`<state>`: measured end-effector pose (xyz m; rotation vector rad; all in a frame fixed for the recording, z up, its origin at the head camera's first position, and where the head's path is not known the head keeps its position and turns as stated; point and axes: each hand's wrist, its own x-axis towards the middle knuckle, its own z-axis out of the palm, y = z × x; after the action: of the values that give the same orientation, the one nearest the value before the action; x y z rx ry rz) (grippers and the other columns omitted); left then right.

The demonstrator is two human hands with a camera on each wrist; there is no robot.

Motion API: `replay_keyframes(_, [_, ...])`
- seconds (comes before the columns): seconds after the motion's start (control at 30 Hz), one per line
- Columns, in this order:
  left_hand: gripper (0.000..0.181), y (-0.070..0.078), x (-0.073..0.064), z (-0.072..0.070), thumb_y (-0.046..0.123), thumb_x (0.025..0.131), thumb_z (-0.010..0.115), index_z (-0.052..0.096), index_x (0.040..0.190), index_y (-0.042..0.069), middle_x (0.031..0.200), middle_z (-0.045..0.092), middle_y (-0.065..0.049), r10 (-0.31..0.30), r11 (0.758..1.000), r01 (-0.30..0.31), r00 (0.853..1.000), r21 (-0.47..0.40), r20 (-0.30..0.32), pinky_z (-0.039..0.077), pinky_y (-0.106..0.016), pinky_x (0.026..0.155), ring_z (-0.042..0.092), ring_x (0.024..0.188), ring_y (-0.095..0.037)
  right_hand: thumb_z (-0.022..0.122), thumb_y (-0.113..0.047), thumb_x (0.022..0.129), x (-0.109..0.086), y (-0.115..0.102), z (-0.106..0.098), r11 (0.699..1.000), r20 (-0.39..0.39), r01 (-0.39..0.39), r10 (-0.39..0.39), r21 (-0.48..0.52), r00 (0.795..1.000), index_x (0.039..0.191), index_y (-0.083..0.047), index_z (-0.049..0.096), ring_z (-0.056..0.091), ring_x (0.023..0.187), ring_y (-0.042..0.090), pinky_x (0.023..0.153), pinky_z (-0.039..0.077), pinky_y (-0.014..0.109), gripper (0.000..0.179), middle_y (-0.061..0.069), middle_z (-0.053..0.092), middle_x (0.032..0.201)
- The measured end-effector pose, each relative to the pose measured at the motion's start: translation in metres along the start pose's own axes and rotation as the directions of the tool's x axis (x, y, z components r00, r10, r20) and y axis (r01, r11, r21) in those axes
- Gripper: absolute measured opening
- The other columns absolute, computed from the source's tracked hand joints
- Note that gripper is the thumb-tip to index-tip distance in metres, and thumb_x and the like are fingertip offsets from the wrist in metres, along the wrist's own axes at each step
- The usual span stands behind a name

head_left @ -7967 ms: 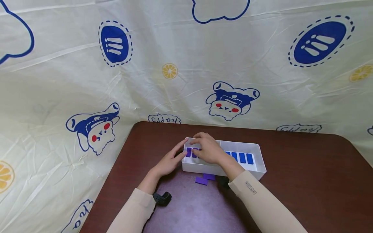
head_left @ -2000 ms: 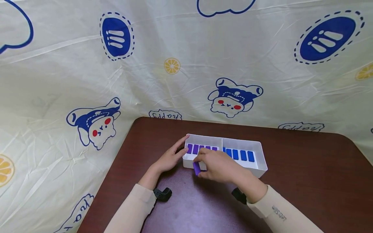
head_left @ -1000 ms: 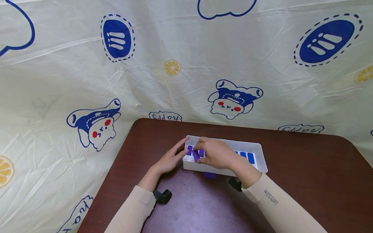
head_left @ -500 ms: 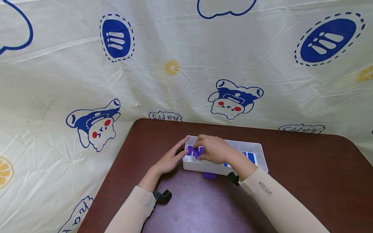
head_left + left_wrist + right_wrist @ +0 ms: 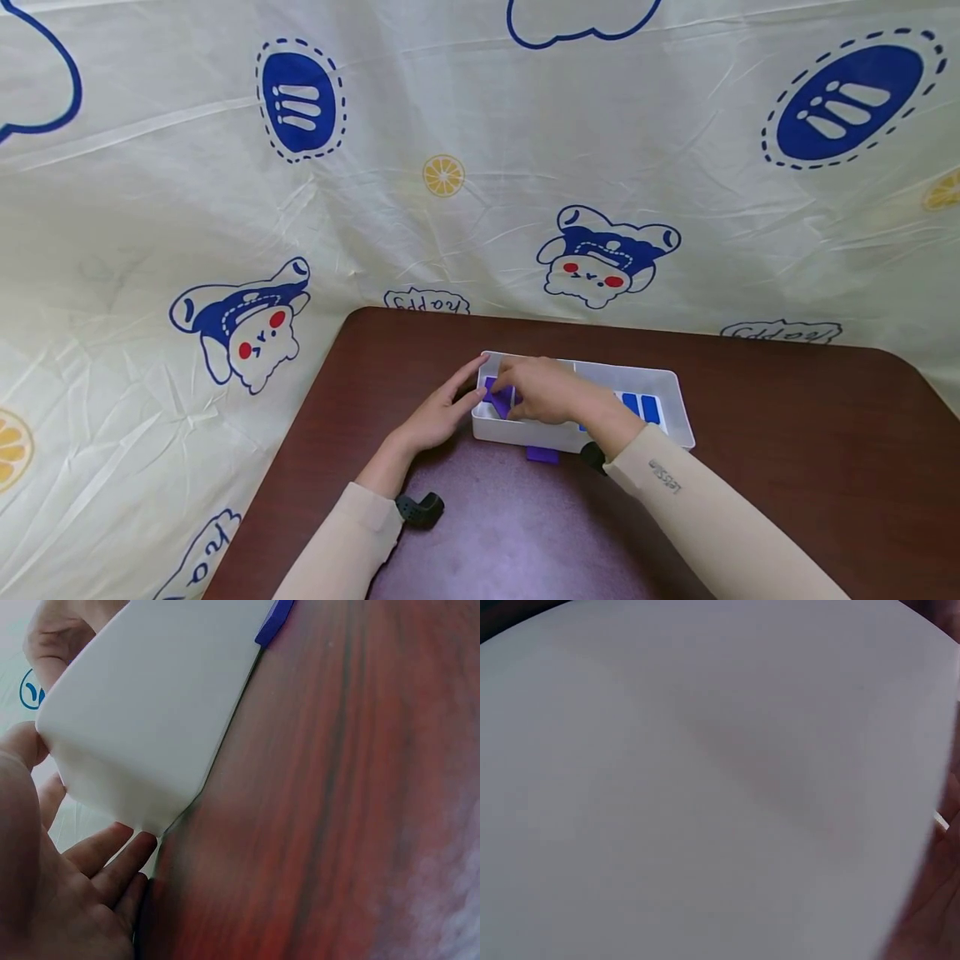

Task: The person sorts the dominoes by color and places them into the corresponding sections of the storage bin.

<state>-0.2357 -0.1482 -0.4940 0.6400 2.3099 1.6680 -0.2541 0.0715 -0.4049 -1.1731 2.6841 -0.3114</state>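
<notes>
A long white box [image 5: 498, 430] stands on the table, split by a divider. My right hand [image 5: 551, 392] reaches over its left compartment and pinches a purple tile [image 5: 502, 405], tilted against the row of purple tiles [image 5: 489, 386] that the hand partly hides. My left hand [image 5: 435, 417] rests at the box's left end. In the left wrist view its straight fingers [image 5: 112, 870] touch the end wall and the thumb tip lies at the rim. Blue tiles [image 5: 651, 409] line the right compartment. The box wall [image 5: 705, 787] fills the right wrist view, hiding the right fingertips.
One more purple tile [image 5: 542, 455] lies on the table right in front of the box. The brown table [image 5: 480, 533] ends near a white printed curtain [image 5: 465, 233] behind. A black wrist device [image 5: 422, 510] is on my left wrist.
Of two purple tiles in front of the box, my right hand picked one up, lifted it over the front wall into the left compartment, then shifted slightly left. The left hand stayed put.
</notes>
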Motion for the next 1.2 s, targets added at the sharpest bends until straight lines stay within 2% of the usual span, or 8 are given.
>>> replay_keyframes(0.2, [0.058,-0.003,0.001,-0.001,0.029,0.111,0.049,0.026,0.164,0.035,0.166,0.039,-0.007,0.016,1.0,-0.016,1.0,0.009,0.0,0.033,-0.054,0.123,0.041,0.151,-0.029,0.085,-0.016,0.086,0.009,0.003,0.005,0.999,0.022,0.026,-0.026,-0.023,0.999,0.121,-0.017,0.079,0.057,0.079,0.012,0.071,0.051,0.028,0.036,0.004,0.068,0.103])
replay_keyframes(0.4, [0.058,-0.005,0.002,0.0,0.031,0.111,0.048,0.025,0.164,0.037,0.164,0.041,-0.006,0.03,1.0,-0.03,1.0,0.005,0.0,0.034,-0.053,0.122,0.044,0.149,-0.028,0.083,-0.013,0.086,0.012,0.003,0.008,0.999,0.032,0.028,-0.027,-0.032,0.999,0.12,-0.016,0.08,0.053,0.077,0.011,0.069,0.047,0.027,0.034,-0.001,0.066,0.092])
replay_keyframes(0.57, [0.058,-0.004,0.001,0.0,0.032,0.111,0.048,0.025,0.164,0.039,0.164,0.041,-0.005,0.024,1.0,-0.024,1.0,0.001,0.002,0.035,-0.05,0.122,0.045,0.148,-0.026,0.078,-0.012,0.09,0.016,0.004,0.011,0.999,0.045,0.027,-0.026,-0.023,0.999,0.12,-0.019,0.08,0.051,0.074,0.012,0.067,0.044,0.027,0.03,-0.003,0.061,0.083])
replay_keyframes(0.7, [0.059,-0.005,0.001,-0.001,0.03,0.111,0.048,0.025,0.165,0.035,0.164,0.041,-0.007,0.033,0.999,-0.033,0.999,0.009,0.002,0.034,-0.051,0.122,0.044,0.149,-0.027,0.075,-0.011,0.093,0.019,0.004,0.014,1.0,0.058,0.015,-0.014,-0.015,0.998,0.118,-0.02,0.081,0.053,0.075,0.012,0.068,0.046,0.027,0.027,-0.002,0.068,0.087])
replay_keyframes(0.93, [0.058,-0.003,0.001,-0.001,0.031,0.111,0.048,0.025,0.165,0.036,0.165,0.04,-0.005,0.025,1.0,-0.025,1.0,0.015,0.0,0.033,-0.051,0.122,0.043,0.15,-0.026,0.073,-0.009,0.094,0.022,0.003,0.015,1.0,0.085,0.001,-0.001,-0.006,0.996,0.117,-0.018,0.081,0.056,0.077,0.013,0.074,0.05,0.03,0.026,-0.002,0.076,0.099])
replay_keyframes(1.2, [0.057,-0.004,0.001,-0.001,0.037,0.111,0.049,0.025,0.162,0.045,0.165,0.038,0.002,-0.015,1.0,0.015,1.0,0.028,-0.007,0.033,-0.049,0.124,0.04,0.152,-0.02,0.073,-0.008,0.093,0.024,0.005,0.019,1.0,0.083,-0.017,0.018,-0.011,0.996,0.116,-0.019,0.081,0.058,0.077,0.013,0.076,0.053,0.032,0.026,-0.001,0.078,0.102])
